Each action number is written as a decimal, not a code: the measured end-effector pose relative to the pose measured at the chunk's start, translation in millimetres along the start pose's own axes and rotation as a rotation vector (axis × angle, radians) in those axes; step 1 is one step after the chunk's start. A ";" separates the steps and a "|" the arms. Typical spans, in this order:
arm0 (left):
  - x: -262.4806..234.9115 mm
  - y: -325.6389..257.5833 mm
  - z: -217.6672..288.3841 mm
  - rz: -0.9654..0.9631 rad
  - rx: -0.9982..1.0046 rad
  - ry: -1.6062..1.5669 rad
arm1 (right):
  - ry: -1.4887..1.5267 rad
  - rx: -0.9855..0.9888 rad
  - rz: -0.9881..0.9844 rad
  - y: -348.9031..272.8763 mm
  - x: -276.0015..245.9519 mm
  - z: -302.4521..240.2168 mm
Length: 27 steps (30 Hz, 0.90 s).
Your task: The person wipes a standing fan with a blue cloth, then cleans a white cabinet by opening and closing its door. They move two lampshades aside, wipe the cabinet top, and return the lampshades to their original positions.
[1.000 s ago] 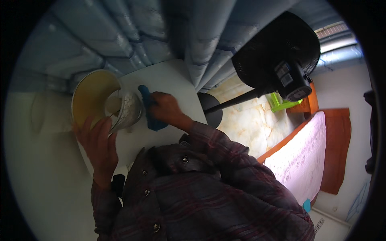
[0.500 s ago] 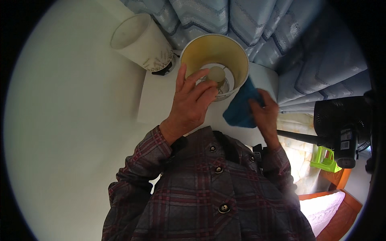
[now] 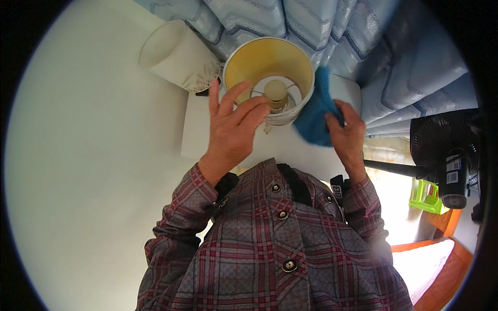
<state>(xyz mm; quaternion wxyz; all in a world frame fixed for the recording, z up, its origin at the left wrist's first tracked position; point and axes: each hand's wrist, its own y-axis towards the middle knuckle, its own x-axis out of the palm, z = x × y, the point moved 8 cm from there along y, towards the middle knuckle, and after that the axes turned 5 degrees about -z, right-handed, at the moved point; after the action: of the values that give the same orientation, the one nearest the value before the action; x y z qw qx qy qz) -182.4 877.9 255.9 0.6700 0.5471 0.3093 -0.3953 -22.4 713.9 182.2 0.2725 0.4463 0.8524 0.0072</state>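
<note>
A table lamp point(image 3: 251, 56) stands on a white tabletop; its round shade has a yellow inside, with a pale bulb point(image 3: 275, 90) in the middle. My left hand point(image 3: 231, 127) is at the shade's near left rim, its fingers spread and pointing up; whether the fingertips touch the rim I cannot tell. In my right hand point(image 3: 347, 132) a blue cloth point(image 3: 315, 122) is pinched between thumb and fingers. The cloth hangs along the right outer side of the shade, slightly blurred, its top reaching past the rim.
Left of the lamp is a white cylindrical shade point(image 3: 179, 57) with a dark plant-like pattern. Blue curtains point(image 3: 259, 20) hang behind the white table point(image 3: 194, 137). On the right are a black fan point(image 3: 443, 150), a green plastic stool point(image 3: 426, 199) and an orange-brown wooden edge point(image 3: 441, 280).
My left hand has shifted left and its fingers have spread wider. The right hand has risen slightly, bringing the cloth higher beside the shade. The picture has become brighter.
</note>
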 end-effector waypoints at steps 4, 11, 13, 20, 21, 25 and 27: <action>-8.4 4.0 1.2 -0.001 0.044 0.061 | -0.079 -0.191 0.048 -1.3 -3.9 -13.6; 5.9 8.7 32.3 -0.032 0.037 -0.027 | -0.160 0.002 -0.103 0.9 14.8 5.1; 11.1 11.7 33.3 -0.008 0.063 -0.042 | -0.009 -0.063 0.010 5.4 -8.8 -9.6; 1.1 10.6 14.0 -0.001 0.070 -0.025 | -0.069 -0.204 -0.103 4.5 12.4 -17.0; -0.9 10.7 13.4 0.005 0.086 -0.025 | -0.197 -0.117 -0.200 4.2 25.0 -3.4; -4.3 10.7 10.1 -0.014 0.091 -0.076 | -0.096 -0.110 -0.017 -0.8 7.1 5.3; -1.4 12.1 10.2 -0.014 0.094 -0.120 | 0.043 -0.077 0.093 0.2 -11.0 4.6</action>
<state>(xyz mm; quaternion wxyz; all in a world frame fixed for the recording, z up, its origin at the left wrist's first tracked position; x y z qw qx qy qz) -172.7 869.3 265.2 0.6581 0.5510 0.2536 -0.4461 -15.1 704.5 183.3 0.2707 0.4743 0.8354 0.0622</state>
